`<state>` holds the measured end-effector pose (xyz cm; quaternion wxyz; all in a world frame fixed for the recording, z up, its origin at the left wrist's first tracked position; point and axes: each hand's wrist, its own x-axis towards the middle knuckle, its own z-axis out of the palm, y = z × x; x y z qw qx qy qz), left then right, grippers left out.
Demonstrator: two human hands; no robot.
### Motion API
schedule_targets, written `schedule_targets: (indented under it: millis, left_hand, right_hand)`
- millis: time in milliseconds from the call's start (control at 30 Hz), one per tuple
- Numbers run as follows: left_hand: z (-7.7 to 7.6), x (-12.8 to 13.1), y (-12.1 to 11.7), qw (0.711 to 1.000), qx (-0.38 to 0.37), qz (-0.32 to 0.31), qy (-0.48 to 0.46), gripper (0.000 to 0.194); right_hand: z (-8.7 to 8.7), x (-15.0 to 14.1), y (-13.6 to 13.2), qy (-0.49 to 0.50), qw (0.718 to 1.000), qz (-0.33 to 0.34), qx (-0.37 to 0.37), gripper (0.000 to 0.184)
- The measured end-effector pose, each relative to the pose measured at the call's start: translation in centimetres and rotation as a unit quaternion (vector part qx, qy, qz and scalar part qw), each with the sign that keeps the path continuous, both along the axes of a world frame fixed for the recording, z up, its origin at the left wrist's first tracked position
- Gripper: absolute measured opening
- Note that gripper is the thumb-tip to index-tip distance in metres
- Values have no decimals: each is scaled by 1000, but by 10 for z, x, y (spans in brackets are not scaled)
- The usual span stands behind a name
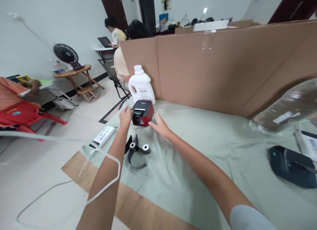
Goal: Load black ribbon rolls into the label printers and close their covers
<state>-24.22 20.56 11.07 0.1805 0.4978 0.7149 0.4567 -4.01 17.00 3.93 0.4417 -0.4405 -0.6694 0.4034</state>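
White jug, contents hidden, behind red-black device, left hand curled beside it, grip unclear, right hand spread alongside

A pale green cloth is covering the table. A printer, white jug, power strip and two rolls are resting on it.

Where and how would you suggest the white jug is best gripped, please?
By its handle, I would say, coming from the left: the jug stands upright with that loop on its left side, while the box sits before its base, hindering a low grip from the front.
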Motion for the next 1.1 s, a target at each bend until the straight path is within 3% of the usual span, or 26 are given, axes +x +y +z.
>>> schedule_targets:
  millis: [67, 133, 200, 267, 333, 367, 400, 467, 633, 767, 833, 933, 1100]
  left_hand:
    - [6, 28, -41, 989, 139, -37, 25, 32]
    - [-4, 70, -95, 941, 232, -233, 79, 31]
    - [-27, 118, -152, 839, 208, -471, 177, 32]
    - [-55, 159, -200, 742, 171, -592, 264, 37]
    - [-79, 186, -232, 676, 144, -654, 308, 50]
    - [-89, 193, -242, 659, 132, -668, 320, 55]
    - [-96, 197, -249, 649, 121, -676, 327, 59]
    - [-102, 197, -254, 642, 101, -682, 335, 61]
    - [-99, 192, -253, 643, 82, -687, 327, 61]
    - [-96, 193, -254, 651, 73, -688, 311, 60]
    - [-94, 194, -255, 654, 69, -690, 302, 60]
    - [-90, 193, -256, 659, 67, -690, 293, 59]
    - [-89, 192, -252, 671, 88, -690, 255, 48]
  right_hand:
    - [4, 61, -41, -53, 997, -59, 3, 86]
    - [5, 138, -90, -113, 978, -166, 51, 74]
    - [4, 220, -143, -160, 927, -326, 93, 64]
    - [4, 294, -191, -211, 840, -490, 98, 59]
    - [5, 349, -229, -261, 748, -606, 73, 60]
    - [6, 369, -243, -278, 721, -634, 28, 65]
    - [8, 383, -254, -291, 702, -649, -24, 70]
    - [12, 400, -263, -317, 692, -636, -127, 82]
    - [33, 418, -243, -354, 680, -581, -273, 100]
    - [60, 411, -219, -347, 672, -558, -341, 84]
    - [73, 387, -210, -386, 679, -529, -332, 75]
    - [87, 325, -196, -438, 707, -455, -319, 74]
    - [88, 212, -164, -474, 769, -328, -279, 65]
